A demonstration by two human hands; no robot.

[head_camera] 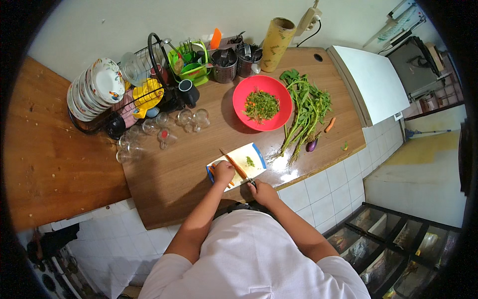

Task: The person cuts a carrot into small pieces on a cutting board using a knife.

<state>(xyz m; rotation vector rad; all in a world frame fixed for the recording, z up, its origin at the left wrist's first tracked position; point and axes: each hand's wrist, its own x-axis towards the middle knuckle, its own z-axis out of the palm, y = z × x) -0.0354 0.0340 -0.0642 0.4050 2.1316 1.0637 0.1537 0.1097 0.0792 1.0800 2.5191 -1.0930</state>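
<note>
A white cutting board with blue ends (pixel 242 153) lies near the counter's front edge. My right hand (pixel 264 193) grips the dark handle of a kitchen knife (pixel 236 164). Its blade slants across the board and shows orange along its length. Just left of the blade, my left hand (pixel 224 172) is curled down on carrot strips (pixel 231 183), its fingertips hidden. More orange pieces show at the board's left end. A small heap of chopped greens (pixel 250 161) sits on the board, right of the blade.
A red bowl (pixel 239 108) holds chopped greens with orange bits. Beside it lie leafy stems (pixel 304 108), a purple eggplant (pixel 311 145) and a carrot piece (pixel 330 125). Glass mugs (pixel 164 136), a dish rack with plates (pixel 106 80), cutlery holders (pixel 224 67) and a wrap roll (pixel 275 46) stand behind.
</note>
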